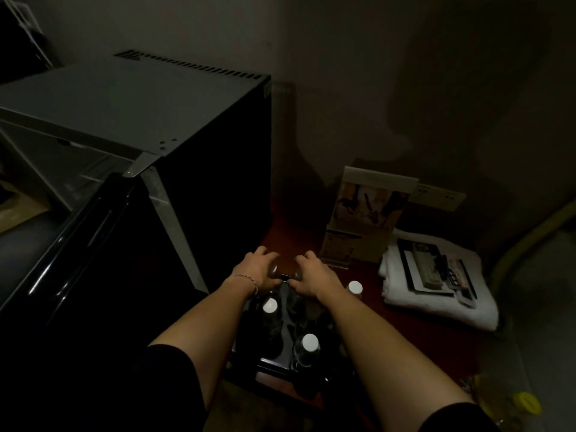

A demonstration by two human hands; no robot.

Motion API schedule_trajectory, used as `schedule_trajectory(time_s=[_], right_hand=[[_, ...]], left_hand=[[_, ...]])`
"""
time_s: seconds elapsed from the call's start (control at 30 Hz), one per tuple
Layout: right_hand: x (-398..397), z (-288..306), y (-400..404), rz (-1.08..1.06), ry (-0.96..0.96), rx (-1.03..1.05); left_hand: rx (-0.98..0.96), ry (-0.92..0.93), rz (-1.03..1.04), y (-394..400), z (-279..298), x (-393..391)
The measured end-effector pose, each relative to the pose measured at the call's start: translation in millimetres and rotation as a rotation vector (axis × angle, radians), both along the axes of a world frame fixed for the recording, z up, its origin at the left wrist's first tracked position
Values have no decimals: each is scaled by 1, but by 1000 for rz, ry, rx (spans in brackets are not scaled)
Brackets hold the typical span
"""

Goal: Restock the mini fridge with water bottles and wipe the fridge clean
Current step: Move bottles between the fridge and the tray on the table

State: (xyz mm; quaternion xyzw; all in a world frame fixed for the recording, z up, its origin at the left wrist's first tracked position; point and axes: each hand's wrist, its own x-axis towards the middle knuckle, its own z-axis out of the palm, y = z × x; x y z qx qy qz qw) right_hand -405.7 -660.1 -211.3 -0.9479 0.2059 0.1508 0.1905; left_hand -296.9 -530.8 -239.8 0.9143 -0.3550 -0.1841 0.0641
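Water bottles point(270, 307) standing upright in dark tray point(274, 361) on worktop point(367, 310), just right of mini fridge point(131, 126) with door swung open. Full bottles judged heavy, smooth, slippery; best gripped round body below cap.

Left hand point(257, 271) and right hand point(314, 275) curled over two rounded items at tray's far end; identity unclear in dim light. White-capped bottles lie below wrists, untouched.

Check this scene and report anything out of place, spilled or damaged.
Nothing is visibly spilled or broken, though the picture is dark. One oddity: a remote control and dark flat items lie on the folded white towel beside the mini fridge.
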Motion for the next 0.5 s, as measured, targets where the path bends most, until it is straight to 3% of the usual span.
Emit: schedule_trajectory(time_s=[0.5], right_hand=[[10, -5, 5, -34, 39, -88]], left_hand=[[-144, 52, 19, 5, -1, 5]])
